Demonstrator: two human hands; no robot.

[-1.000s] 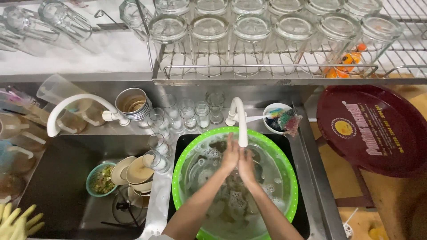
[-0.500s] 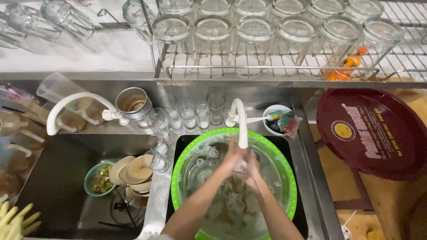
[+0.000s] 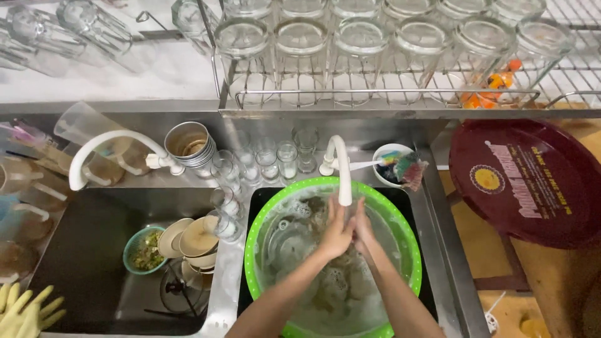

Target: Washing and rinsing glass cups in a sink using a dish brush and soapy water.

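Two hands, left hand and right hand, are pressed together under the tap, over the green basin. Since a second ago only slight rubbing shifts are seen; bowls lie at 9 o'clock.

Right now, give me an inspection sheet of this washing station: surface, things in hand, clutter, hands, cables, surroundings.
Surface: steel double sink; the right bay holds a green basin of soapy water.
Things in hand: white tap just above both hands; whether they hold anything cannot be told.
Clutter: left bay holds stacked bowls and a green bowl of scraps; small glasses line the back ledge; yellow gloves lie at the lower left.
Hands: left hand and right hand pressed together over the basin, bare.
Cables: nothing seen.
Surroundings: wire rack of upturned glasses above; dark red round tray to the right.
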